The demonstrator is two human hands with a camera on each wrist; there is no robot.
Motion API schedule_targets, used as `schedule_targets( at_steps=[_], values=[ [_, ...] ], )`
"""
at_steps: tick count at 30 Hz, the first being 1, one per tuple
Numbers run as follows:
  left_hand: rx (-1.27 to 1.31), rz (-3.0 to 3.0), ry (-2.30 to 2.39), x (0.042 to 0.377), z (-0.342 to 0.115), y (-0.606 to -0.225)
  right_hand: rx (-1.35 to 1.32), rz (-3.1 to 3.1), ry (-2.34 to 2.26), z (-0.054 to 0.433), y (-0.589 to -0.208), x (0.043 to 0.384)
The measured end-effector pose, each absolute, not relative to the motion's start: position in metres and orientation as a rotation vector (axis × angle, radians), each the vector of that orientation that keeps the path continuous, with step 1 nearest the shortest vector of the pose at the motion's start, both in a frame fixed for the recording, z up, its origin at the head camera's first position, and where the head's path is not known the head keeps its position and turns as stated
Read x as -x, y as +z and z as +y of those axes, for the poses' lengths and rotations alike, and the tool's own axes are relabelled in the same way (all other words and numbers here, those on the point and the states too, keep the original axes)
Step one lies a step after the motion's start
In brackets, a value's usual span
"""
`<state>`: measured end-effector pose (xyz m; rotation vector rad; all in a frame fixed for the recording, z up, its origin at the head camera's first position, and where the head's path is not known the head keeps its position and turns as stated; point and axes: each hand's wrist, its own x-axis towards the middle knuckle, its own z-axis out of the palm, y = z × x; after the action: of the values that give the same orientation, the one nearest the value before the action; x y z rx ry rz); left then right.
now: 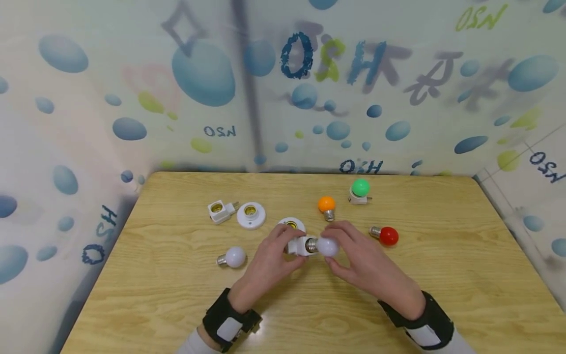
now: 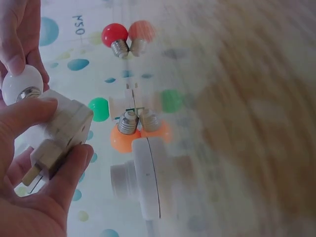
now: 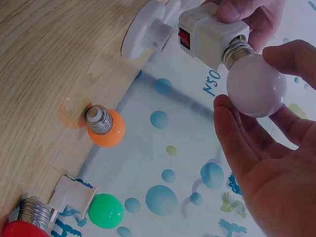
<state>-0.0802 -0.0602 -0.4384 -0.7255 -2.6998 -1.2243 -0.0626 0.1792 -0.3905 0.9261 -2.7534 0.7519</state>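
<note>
My left hand point(image 1: 273, 253) grips a white plug-in lamp socket point(image 3: 205, 37) with a red switch on its side; its plug pins show in the left wrist view. In my right hand point(image 1: 360, 255) a white light bulb point(image 3: 256, 86) is held between thumb and fingers. The bulb's metal screw base points at the socket and sits at its mouth, with most of the thread showing outside. Both things are held over the middle of the table. Just behind the left fingers is a round white lamp holder point(image 1: 292, 223), partly covered by them.
On the wooden table point(image 1: 177, 305) lie another white bulb point(image 1: 235, 257), an orange bulb point(image 1: 326, 204) and a red bulb point(image 1: 389, 236). A green bulb point(image 1: 360, 187) stands in a socket. At the back left are a square plug-in socket point(image 1: 217, 212) and a round holder point(image 1: 251, 221).
</note>
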Motion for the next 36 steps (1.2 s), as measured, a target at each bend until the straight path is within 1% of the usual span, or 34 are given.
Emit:
schedule_targets(
  at_steps=[10, 23, 30, 36],
  values=[
    [0.804, -2.611, -1.236, 0.0802, -0.0586, -0.4382, -0.942, -2.725, 0.764, 0.1770, -0.3915, 0.0621],
    [0.798, -2.616, -1.219, 0.0766, -0.0589, -0.4351, -0.945, -2.691, 0.719, 0.1737, -0.3933, 0.0615],
    [0.814, -2.606, -1.179, 0.0757, -0.0592, -0.4343, -0.865, -2.703, 0.669, 0.1729, -0.3956, 0.0599],
    [0.855, -2.602, -1.106, 0.0725, -0.0577, -0.4299, -0.739, -2.738, 0.644, 0.1728, -0.3964, 0.0587]
  ],
)
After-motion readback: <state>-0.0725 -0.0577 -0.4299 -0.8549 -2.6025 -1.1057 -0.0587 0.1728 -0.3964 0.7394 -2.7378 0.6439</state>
